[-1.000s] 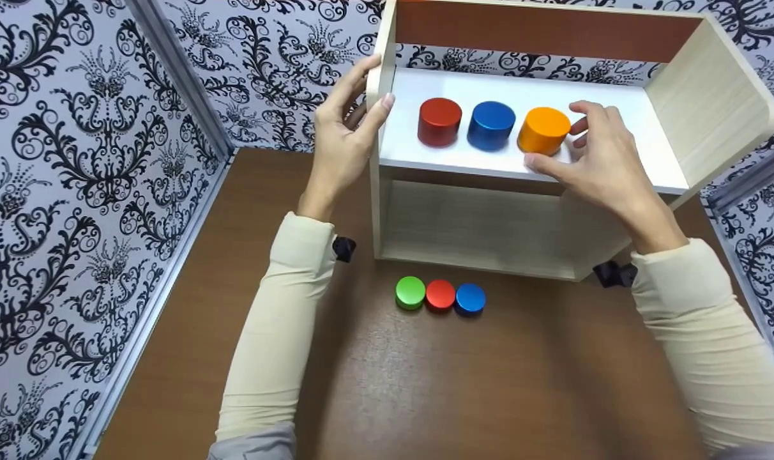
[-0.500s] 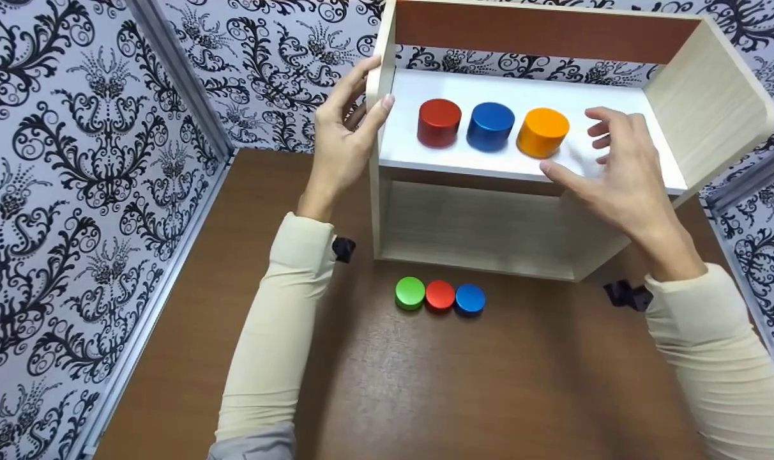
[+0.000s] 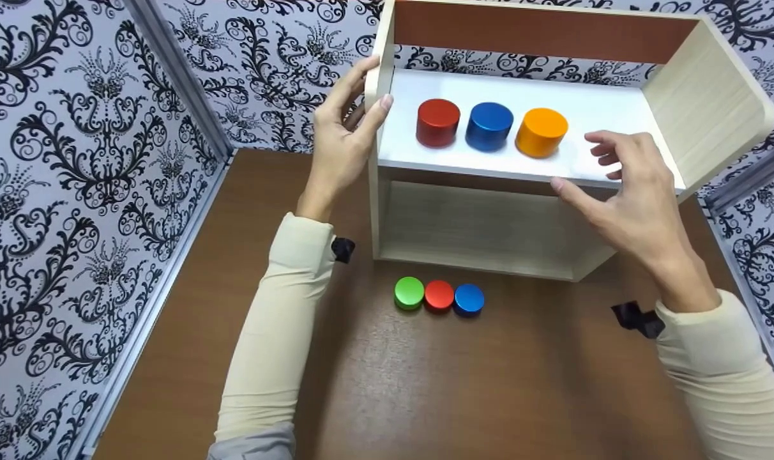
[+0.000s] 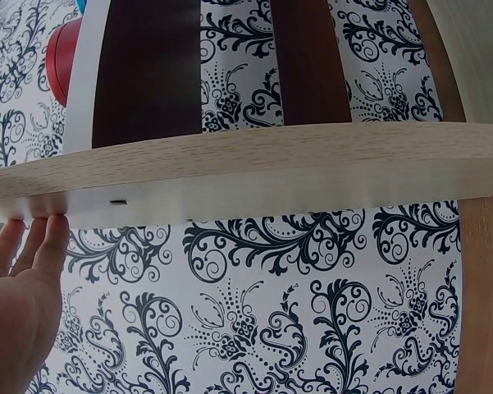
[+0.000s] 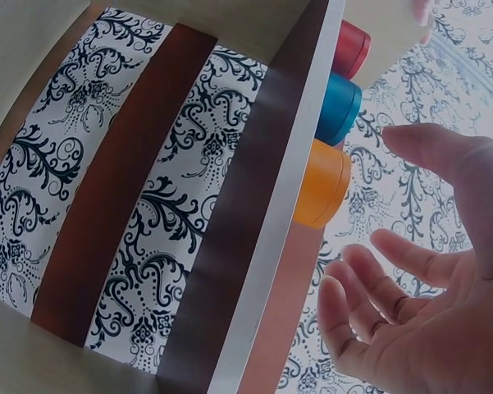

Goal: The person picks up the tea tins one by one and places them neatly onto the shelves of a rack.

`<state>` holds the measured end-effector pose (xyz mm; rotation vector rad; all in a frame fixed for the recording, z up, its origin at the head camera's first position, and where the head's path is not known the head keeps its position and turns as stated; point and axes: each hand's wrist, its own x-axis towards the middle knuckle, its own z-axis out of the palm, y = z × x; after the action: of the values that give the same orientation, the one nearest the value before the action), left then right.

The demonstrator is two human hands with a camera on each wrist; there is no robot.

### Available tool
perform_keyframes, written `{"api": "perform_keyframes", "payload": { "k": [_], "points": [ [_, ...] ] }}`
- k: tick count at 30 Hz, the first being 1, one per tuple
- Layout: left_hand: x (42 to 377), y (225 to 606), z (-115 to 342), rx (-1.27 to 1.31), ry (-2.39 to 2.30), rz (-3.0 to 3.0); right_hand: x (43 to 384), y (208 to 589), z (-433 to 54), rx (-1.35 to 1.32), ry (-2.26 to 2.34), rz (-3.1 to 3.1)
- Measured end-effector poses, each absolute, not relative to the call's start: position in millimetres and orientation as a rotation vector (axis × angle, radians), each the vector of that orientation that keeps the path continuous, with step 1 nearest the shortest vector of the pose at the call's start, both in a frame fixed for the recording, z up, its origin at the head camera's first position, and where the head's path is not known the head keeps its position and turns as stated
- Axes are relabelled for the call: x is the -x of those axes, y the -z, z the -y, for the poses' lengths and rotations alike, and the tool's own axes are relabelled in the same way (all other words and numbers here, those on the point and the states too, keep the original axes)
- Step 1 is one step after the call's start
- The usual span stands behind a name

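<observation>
On the white upper shelf (image 3: 591, 153) of a small wooden shelf unit stand a red cylinder (image 3: 438, 122), a blue cylinder (image 3: 489, 126) and an orange cylinder (image 3: 541, 132), side by side. My left hand (image 3: 345, 131) grips the unit's left side panel (image 4: 254, 156), thumb on the front edge and fingers behind. To the right of the orange cylinder, my right hand (image 3: 639, 198) hovers at the shelf's front edge with thumb and fingers spread, holding nothing. In the right wrist view a gap shows between its fingers (image 5: 361, 287) and the orange cylinder (image 5: 321, 185).
Three smaller cylinders, green (image 3: 409, 293), red (image 3: 439, 295) and blue (image 3: 469, 299), stand in a row on the brown table (image 3: 387, 383) before the unit. The lower compartment (image 3: 473, 223) lies behind them. Patterned walls (image 3: 106, 191) enclose the table.
My right hand has moved away from the orange cylinder, rightward and toward me, its fingers spread. The cylinder stays on the shelf. My left hand keeps its hold on the panel.
</observation>
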<state>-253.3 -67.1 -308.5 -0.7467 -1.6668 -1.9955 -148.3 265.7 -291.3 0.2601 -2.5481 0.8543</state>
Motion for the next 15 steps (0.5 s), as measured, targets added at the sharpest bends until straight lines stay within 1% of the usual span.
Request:
{"api": "perform_keyframes", "payload": {
  "k": [15],
  "points": [
    [254.0,308.6,66.7,0.749,1.992,1.673,125.4,308.8,-265.2,-0.373,-0.818,2.501]
  ]
}}
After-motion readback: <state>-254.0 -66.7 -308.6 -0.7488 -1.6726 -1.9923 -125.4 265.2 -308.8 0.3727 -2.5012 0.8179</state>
